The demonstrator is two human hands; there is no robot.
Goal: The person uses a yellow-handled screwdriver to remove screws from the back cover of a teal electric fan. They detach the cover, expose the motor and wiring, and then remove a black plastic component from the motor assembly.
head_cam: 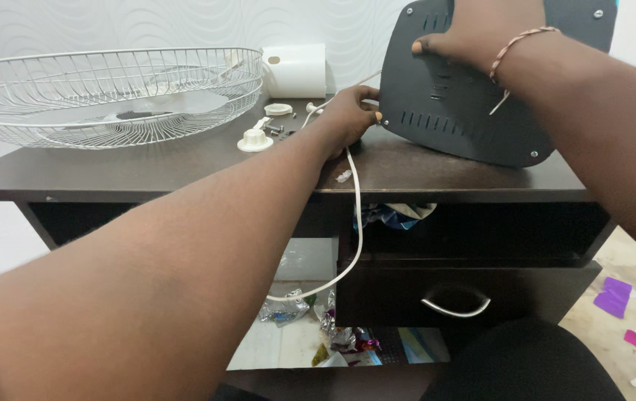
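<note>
At the upper right of the frame, the black fan base plate (474, 89) stands tilted on the worktop (147, 167). The right hand (481, 33) clamps its top edge; the left hand (351, 111) pinches its lower-left rim by the white cord (355, 223). It looks rigid, moderately heavy; edges give the best hold.

A dark wooden desk (147, 167) carries a wire fan guard (110, 93) at ten o'clock, a white knob (255, 139) centrally, and a black base panel (474, 104) at two o'clock.

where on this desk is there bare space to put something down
Bare dark top runs along the desk front edge, below the wire fan guard. It is crowded around the white knob, the left hand and the black base plate.
</note>
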